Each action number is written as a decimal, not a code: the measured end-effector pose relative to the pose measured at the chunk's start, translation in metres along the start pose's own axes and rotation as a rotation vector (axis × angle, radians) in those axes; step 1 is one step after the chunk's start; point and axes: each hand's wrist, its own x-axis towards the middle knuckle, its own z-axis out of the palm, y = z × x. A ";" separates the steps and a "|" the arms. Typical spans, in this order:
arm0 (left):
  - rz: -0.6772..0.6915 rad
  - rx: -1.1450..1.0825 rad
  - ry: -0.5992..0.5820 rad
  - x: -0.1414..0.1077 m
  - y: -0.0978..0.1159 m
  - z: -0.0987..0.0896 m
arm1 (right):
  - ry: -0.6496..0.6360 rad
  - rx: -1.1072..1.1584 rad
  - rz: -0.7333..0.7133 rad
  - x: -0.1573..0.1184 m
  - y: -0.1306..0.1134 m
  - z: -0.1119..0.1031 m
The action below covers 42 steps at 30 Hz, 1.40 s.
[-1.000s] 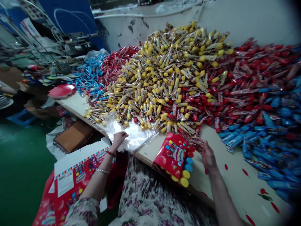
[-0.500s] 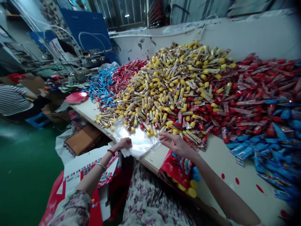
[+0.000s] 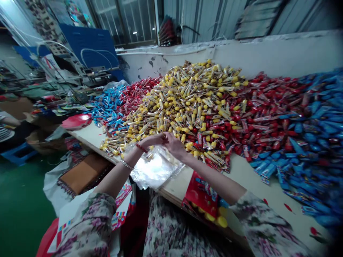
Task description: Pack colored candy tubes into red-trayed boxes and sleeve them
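Observation:
My left hand [image 3: 153, 141], with a red bead bracelet and a silver bangle at the wrist, reaches over a stack of clear plastic bags [image 3: 152, 171] to the near edge of a heap of small wrapped tubes with yellow caps [image 3: 184, 96]. From the other side my right hand [image 3: 173, 144] meets it, fingers bent and fingertips close together. Both hands look closed, but what lies between their fingers is too small to make out. Below my right forearm a red printed pouch [image 3: 202, 192] lies at the table edge with yellow caps showing.
Red wrapped tubes [image 3: 268, 114] and blue ones [image 3: 297, 178] are heaped to the right, with smaller heaps at left. A red round stack [image 3: 76, 121] sits on the table's [image 3: 177, 182] left end. Open cartons [image 3: 72, 210] stand below. Another person's arm [image 3: 10, 121] shows far left.
My left hand has moved forward and right, off the near part of the bags. My right hand has moved left, its fingers now bent, and the two hands meet. The view has shifted.

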 end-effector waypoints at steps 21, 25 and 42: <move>0.179 0.523 -0.056 0.043 0.153 -0.013 | 0.032 -0.112 -0.078 -0.016 0.047 -0.237; 0.232 0.629 -0.148 0.048 0.171 -0.007 | -0.190 -0.152 -0.045 -0.038 0.055 -0.249; 0.311 0.857 0.099 0.052 0.190 0.001 | -0.019 -0.583 0.104 -0.088 0.098 -0.252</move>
